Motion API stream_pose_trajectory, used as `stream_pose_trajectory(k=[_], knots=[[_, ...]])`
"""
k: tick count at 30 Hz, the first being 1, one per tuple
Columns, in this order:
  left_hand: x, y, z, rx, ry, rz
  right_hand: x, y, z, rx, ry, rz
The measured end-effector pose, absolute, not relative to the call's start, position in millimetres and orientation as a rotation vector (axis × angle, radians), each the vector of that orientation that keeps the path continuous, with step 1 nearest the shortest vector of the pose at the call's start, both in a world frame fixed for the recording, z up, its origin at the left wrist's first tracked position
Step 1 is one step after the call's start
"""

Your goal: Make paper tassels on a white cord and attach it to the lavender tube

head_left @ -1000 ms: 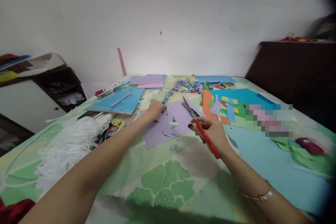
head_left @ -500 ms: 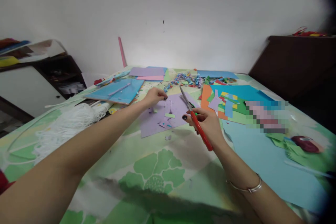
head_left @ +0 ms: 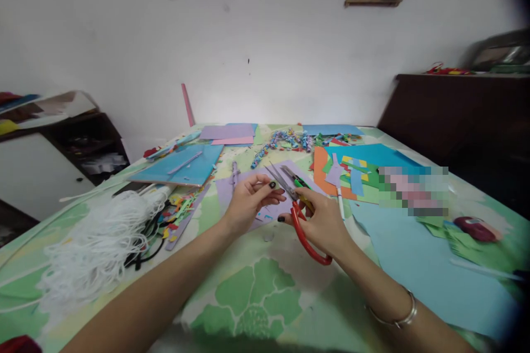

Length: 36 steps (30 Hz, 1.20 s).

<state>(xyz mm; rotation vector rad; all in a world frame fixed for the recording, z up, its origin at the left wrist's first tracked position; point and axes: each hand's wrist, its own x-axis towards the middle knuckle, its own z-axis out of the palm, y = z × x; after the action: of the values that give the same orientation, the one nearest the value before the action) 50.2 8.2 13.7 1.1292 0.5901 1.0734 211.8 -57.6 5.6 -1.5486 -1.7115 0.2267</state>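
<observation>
My right hand point(head_left: 317, 218) is closed on the red-handled scissors point(head_left: 304, 231), whose blades stand slightly apart and point up and left. Just left of the blades is my left hand point(head_left: 252, 201), fingers curled and thumb near the fingertips; what it pinches, if anything, is too small to tell. Both hands are over a purple sheet point(head_left: 223, 190) with small paper scraps on it. A rolled purple paper piece point(head_left: 235, 174) stands at the sheet's left. Behind the scissors lies a green cutter point(head_left: 298, 179).
White cord point(head_left: 95, 248) is heaped at the left, near a blue folder point(head_left: 178, 164). Curled paper pieces point(head_left: 285, 140) lie toward the wall. Orange, green and blue papers and a light blue sheet point(head_left: 414, 265) cover the right side.
My left hand has come back toward me and turned, nearer the scissors. The scissor blades have opened, and the white cord loop with a small green piece is no longer visible. The view has tilted up.
</observation>
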Motion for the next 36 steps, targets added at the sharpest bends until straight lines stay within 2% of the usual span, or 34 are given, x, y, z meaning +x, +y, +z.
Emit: stream_pose_trajectory(k=[15, 36], knots=[[36, -3, 12, 1.275, 0.582, 1.179, 199, -71, -3, -1.379, -1.798, 0.065], [26, 10, 13, 1.421, 0.621, 1.174, 204, -71, 3, -1.366, -1.832, -0.082]])
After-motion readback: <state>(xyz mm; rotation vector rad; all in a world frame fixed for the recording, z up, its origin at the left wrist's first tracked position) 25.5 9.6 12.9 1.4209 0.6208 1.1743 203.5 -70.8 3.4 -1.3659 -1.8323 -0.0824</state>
